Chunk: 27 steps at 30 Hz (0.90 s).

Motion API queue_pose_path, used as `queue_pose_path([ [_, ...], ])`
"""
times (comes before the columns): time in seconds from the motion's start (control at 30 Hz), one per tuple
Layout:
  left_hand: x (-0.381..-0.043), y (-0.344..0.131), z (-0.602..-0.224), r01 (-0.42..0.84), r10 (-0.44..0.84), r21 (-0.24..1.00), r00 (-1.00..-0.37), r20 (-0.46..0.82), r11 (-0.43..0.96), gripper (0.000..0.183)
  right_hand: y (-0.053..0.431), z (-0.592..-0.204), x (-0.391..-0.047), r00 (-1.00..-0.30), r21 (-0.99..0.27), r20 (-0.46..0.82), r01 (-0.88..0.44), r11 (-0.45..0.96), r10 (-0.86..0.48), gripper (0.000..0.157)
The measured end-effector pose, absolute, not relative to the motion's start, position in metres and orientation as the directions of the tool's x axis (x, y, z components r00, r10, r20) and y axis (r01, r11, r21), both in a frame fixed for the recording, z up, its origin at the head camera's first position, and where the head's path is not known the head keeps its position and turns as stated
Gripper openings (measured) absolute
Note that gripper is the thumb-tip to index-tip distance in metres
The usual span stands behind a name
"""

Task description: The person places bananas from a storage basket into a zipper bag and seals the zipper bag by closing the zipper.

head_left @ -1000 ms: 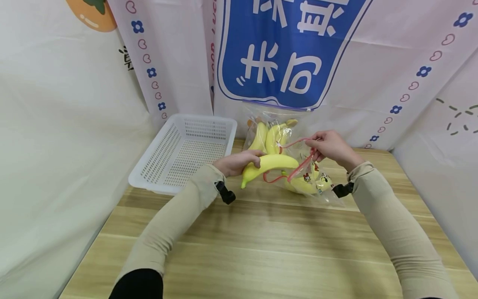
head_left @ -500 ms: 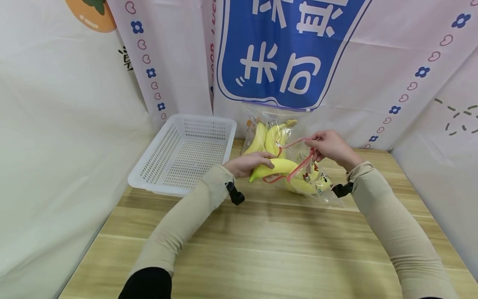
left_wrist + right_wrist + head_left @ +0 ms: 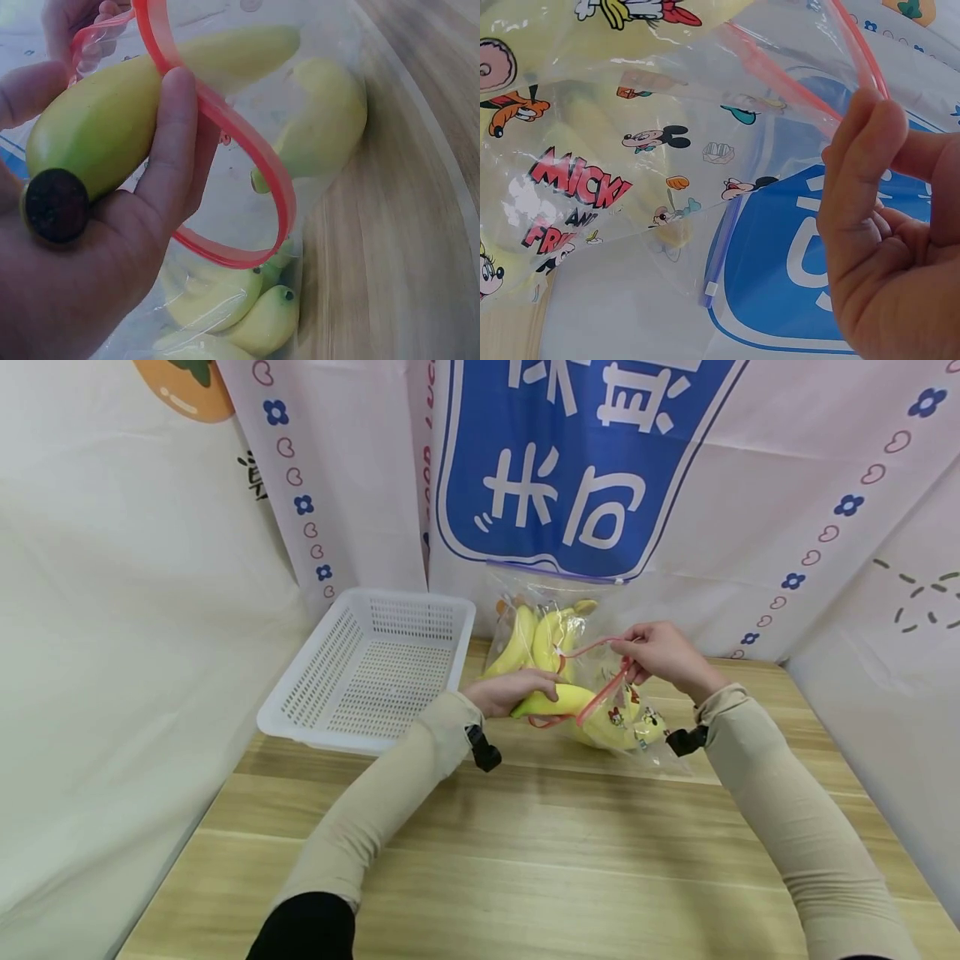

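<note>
My left hand (image 3: 517, 691) grips a yellow banana (image 3: 101, 124) near its dark-tipped end. The banana's far end lies inside a clear zip bag (image 3: 651, 745) with a red rim (image 3: 262, 161), and my fingers sit at the opening. Another banana (image 3: 326, 120) is inside the same bag. My right hand (image 3: 667, 656) pinches the red rim and holds the mouth apart. Cartoon prints (image 3: 656, 139) cover the bag in the right wrist view. Behind it stands a second clear bag with a purple zip (image 3: 555, 572), holding several bananas (image 3: 521, 639).
A white perforated basket (image 3: 360, 739) stands to the left on the wooden table (image 3: 525, 860). A printed cloth (image 3: 375, 485) hangs behind, with more white cloth (image 3: 135, 652) along the left side. Black wrist cameras (image 3: 483, 749) sit on both forearms.
My left hand has moved right, carrying the banana from in front of the bag's mouth partway into the red-rimmed bag. The right hand has stayed in place on the rim.
</note>
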<state>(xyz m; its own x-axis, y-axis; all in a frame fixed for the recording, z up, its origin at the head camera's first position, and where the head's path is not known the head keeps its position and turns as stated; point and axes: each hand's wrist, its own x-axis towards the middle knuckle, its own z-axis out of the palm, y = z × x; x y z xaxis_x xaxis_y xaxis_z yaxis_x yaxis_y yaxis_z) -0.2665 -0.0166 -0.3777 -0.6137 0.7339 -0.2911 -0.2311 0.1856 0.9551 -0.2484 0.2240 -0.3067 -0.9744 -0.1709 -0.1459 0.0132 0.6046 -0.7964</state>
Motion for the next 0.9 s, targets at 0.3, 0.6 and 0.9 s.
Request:
queue_pose_path([
  [0.3,-0.269,-0.014,-0.375,-0.212,0.724,0.95,-0.615,-0.312,0.229,0.05,0.223,-0.306,-0.248,-0.975,-0.799,-0.146,0.015,0.601,-0.17,0.028],
  [0.6,-0.271,-0.003,-0.385,-0.133,0.72,0.955,-0.632,-0.287,0.264,0.035,0.223,-0.307,-0.249,-0.976,-0.796,-0.142,0.013,0.605,-0.166,0.026],
  [0.9,-0.274,0.003,-0.39,-0.185,0.705,0.95,-0.637,-0.311,0.252,0.024,0.224,-0.305,-0.248,-0.976,-0.801,-0.143,0.018,0.598,-0.163,0.027],
])
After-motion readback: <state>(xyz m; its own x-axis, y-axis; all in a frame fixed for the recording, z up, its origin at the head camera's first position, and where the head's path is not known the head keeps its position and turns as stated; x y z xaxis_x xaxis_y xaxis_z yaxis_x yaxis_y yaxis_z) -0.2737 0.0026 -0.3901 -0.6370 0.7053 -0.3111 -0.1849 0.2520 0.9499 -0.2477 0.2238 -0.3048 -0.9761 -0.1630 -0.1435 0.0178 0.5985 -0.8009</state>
